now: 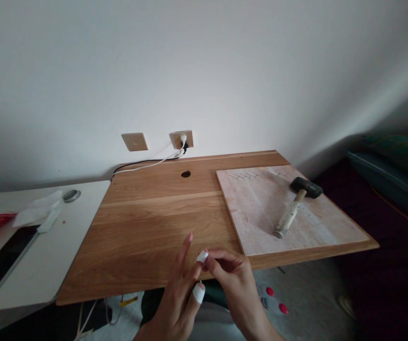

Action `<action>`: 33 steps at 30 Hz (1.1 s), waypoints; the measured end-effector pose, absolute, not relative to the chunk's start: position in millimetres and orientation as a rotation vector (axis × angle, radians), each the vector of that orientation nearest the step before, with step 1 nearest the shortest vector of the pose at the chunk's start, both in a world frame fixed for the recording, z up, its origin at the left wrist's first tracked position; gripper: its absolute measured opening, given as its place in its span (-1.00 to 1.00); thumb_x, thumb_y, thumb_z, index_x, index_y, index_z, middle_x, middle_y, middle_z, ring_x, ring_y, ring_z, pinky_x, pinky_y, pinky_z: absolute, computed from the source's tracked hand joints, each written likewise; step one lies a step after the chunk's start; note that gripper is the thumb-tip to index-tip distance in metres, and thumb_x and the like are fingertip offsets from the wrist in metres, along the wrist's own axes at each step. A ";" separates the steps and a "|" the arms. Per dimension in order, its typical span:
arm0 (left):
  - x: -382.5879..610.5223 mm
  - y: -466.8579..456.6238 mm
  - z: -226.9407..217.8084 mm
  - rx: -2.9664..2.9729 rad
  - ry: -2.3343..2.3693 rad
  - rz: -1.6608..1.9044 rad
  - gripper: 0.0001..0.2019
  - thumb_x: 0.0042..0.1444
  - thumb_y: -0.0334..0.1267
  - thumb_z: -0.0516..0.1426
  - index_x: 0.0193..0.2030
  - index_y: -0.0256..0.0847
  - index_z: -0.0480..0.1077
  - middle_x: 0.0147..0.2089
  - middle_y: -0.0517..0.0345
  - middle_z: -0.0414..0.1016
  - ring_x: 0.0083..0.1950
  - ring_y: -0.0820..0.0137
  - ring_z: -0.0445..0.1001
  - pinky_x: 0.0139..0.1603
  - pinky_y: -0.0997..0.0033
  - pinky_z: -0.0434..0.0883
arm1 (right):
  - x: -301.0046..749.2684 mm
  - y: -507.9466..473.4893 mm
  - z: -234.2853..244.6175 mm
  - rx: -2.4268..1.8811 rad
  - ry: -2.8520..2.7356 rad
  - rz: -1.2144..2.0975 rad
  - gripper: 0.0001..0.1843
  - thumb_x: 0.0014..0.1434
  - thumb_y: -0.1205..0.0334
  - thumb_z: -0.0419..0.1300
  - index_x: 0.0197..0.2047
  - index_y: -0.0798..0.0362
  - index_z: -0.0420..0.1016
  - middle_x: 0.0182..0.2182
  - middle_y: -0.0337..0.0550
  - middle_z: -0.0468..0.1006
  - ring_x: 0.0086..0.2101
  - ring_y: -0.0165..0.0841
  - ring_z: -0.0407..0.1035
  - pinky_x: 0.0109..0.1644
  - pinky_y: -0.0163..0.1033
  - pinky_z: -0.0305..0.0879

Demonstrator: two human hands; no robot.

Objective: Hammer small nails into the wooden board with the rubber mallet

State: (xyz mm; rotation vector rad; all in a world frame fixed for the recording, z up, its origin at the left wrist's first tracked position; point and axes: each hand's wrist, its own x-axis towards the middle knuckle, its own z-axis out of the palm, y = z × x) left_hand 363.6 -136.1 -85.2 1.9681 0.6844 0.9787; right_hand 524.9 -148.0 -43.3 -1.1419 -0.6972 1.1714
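Note:
My left hand (177, 296) is held up over the near edge of the wooden desk (147, 222), fingers stretched out; one finger is wrapped in white tape near its tip. My right hand (234, 279) pinches a small piece of white tape (201, 256) against a fingertip of my left hand. Both hands meet at the bottom middle of the view.
A rubber mallet (298, 201) lies on a beige tile (289, 213) on the desk's right side. A wall socket (181, 139) with a white cable sits behind. A white table (48, 246) at left holds a dark tablet (3, 258), tissues and a red item.

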 end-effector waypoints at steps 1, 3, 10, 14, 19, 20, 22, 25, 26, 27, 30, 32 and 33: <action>364.0 -135.7 -86.9 1.949 0.663 1.005 -0.44 0.48 -0.23 -0.02 0.56 0.14 0.02 0.66 0.22 -0.37 0.65 0.21 -0.32 0.60 0.03 -0.11 | 525.7 -147.7 -42.8 -1.146 -0.699 1.164 -0.84 0.02 0.05 0.52 -0.41 -0.05 0.79 -0.49 -0.16 0.73 -0.44 -0.36 0.59 -0.27 -0.37 0.50; 365.2 -135.4 -89.7 1.787 0.662 1.013 -0.49 0.44 -0.22 0.07 0.48 0.12 0.22 0.66 0.23 -0.27 0.65 0.15 -0.32 0.60 -0.03 -0.17 | 527.0 -147.4 -42.0 -1.149 -0.702 1.151 -0.83 0.02 0.06 0.52 -0.41 -0.03 0.78 -0.50 -0.16 0.73 -0.46 -0.36 0.58 -0.29 -0.36 0.51; 377.4 -134.4 -74.8 0.712 0.492 0.764 -0.47 0.32 0.18 0.13 0.32 0.02 0.46 0.56 0.09 0.14 0.63 0.03 -0.14 0.58 -0.18 -0.14 | 525.9 -147.3 -45.6 -1.121 -0.730 1.078 -0.79 0.06 0.03 0.51 -0.35 -0.01 0.77 -0.47 -0.13 0.73 -0.46 -0.32 0.59 -0.30 -0.30 0.55; 383.3 -132.3 -65.7 0.625 0.409 0.713 -0.39 0.36 0.27 -0.02 0.32 -0.04 0.46 0.50 0.05 0.26 0.60 0.08 -0.04 0.58 -0.16 -0.12 | 526.7 -149.3 -47.1 -1.077 -0.750 1.017 -0.84 0.15 0.04 0.47 -0.31 -0.07 0.78 -0.35 -0.12 0.75 -0.29 -0.29 0.63 -0.14 -0.29 0.58; 390.8 -133.3 -69.0 0.605 0.365 0.724 -0.44 0.36 0.21 0.04 0.32 -0.01 0.46 0.54 0.15 0.19 0.61 0.14 -0.10 0.61 0.00 -0.20 | 532.2 -153.5 -45.9 -1.007 -0.786 1.092 -0.88 0.15 0.12 0.48 -0.20 -0.14 0.79 -0.24 -0.17 0.74 -0.20 -0.31 0.63 -0.07 -0.31 0.56; 391.9 -133.9 -70.6 0.610 0.365 0.730 -0.44 0.37 0.21 0.04 0.34 -0.02 0.45 0.55 0.15 0.17 0.62 0.14 -0.11 0.61 0.00 -0.22 | 533.5 -154.1 -46.4 -1.022 -0.781 1.099 -0.88 0.15 0.12 0.48 -0.21 -0.13 0.79 -0.24 -0.16 0.75 -0.20 -0.31 0.63 -0.07 -0.30 0.56; 392.9 -135.1 -72.8 0.619 0.368 0.740 -0.42 0.37 0.22 0.02 0.36 -0.01 0.43 0.57 0.16 0.12 0.62 0.14 -0.14 0.61 -0.01 -0.22 | 536.4 -155.0 -48.0 -1.067 -0.785 1.105 -0.89 0.17 0.10 0.47 -0.23 -0.11 0.80 -0.26 -0.15 0.75 -0.23 -0.30 0.62 -0.10 -0.28 0.56; 391.3 -136.3 -72.9 0.649 0.407 0.711 -0.44 0.37 0.24 0.01 0.33 0.05 0.45 0.56 0.22 0.14 0.62 0.15 -0.13 0.60 -0.02 -0.13 | 542.1 -157.9 -50.2 -1.108 -0.854 1.059 -0.88 0.21 0.10 0.43 -0.25 -0.07 0.78 -0.27 -0.14 0.74 -0.27 -0.30 0.62 -0.16 -0.27 0.57; 389.7 -136.2 -72.6 0.673 0.430 0.689 -0.47 0.37 0.22 0.02 0.30 0.07 0.49 0.54 0.23 0.17 0.61 0.15 -0.10 0.59 -0.01 -0.09 | 544.9 -160.0 -50.3 -1.125 -0.897 1.017 -0.88 0.24 0.12 0.41 -0.25 -0.06 0.77 -0.27 -0.12 0.74 -0.27 -0.29 0.62 -0.16 -0.28 0.57; 387.5 -135.7 -72.6 0.709 0.460 0.662 -0.52 0.37 0.18 0.04 0.26 0.08 0.52 0.52 0.22 0.22 0.60 0.14 -0.06 0.57 0.01 -0.05 | 548.2 -163.1 -50.0 -1.150 -0.946 0.953 -0.88 0.27 0.15 0.38 -0.24 -0.04 0.76 -0.27 -0.11 0.74 -0.26 -0.29 0.63 -0.16 -0.29 0.57; 377.6 -131.6 -74.9 0.824 0.528 0.567 -0.66 0.33 0.03 0.16 0.06 -0.02 0.65 0.32 0.05 0.46 0.45 0.03 0.22 0.48 0.00 0.11 | 560.8 -178.7 -46.4 -1.207 -1.165 0.681 -0.85 0.34 0.31 0.29 -0.18 -0.06 0.71 -0.25 -0.11 0.73 -0.23 -0.31 0.63 -0.14 -0.32 0.57; 369.2 -128.0 -77.1 0.928 0.558 0.511 -0.70 0.30 -0.01 0.20 -0.09 -0.11 0.70 0.12 -0.05 0.55 0.25 0.02 0.39 0.35 0.04 0.25 | 569.3 -192.4 -43.4 -1.139 -1.397 0.519 -0.73 0.35 0.41 0.24 0.00 -0.11 0.67 -0.21 -0.11 0.73 -0.22 -0.30 0.63 -0.12 -0.28 0.58; 365.2 -126.8 -78.1 0.977 0.569 0.502 -0.69 0.29 0.00 0.21 -0.12 -0.13 0.70 0.06 -0.06 0.55 0.14 0.06 0.44 0.27 0.08 0.30 | 572.4 -199.0 -42.8 -1.080 -1.521 0.476 -0.66 0.36 0.41 0.23 0.10 -0.14 0.62 -0.19 -0.10 0.73 -0.21 -0.29 0.63 -0.12 -0.26 0.59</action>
